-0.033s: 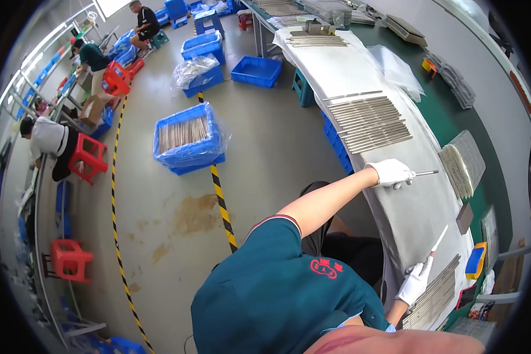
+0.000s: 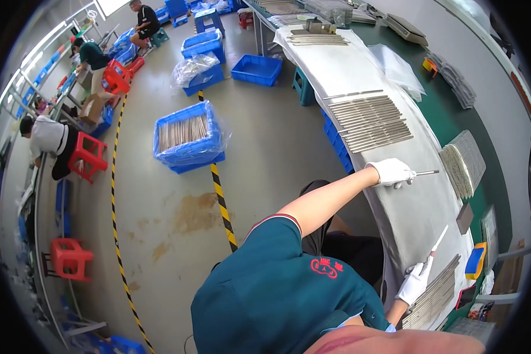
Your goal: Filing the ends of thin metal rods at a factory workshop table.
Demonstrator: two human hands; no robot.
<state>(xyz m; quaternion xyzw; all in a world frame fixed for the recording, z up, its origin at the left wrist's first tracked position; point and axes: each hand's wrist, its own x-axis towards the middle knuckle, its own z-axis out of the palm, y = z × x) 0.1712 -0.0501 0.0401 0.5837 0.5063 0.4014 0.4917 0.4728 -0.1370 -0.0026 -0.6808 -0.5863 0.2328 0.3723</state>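
Two gloved hands, each closed on a thin metal rod over a grey-covered bench.

The left hand [image 2: 393,172] grips a rod [image 2: 426,173] at the bench's [image 2: 413,212] near edge, its tip pointing across the cover. The right hand [image 2: 415,283] pinches another rod [image 2: 438,241], angled up, just above a row of rods [image 2: 433,298] at the bench's end. More rods [image 2: 369,123] lie fanned farther along; a blue crate [image 2: 186,138] stands on the floor.

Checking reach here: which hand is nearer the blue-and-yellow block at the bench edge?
Right. The right hand lies just left of the blue-and-yellow block; the left hand is farther up the bench.
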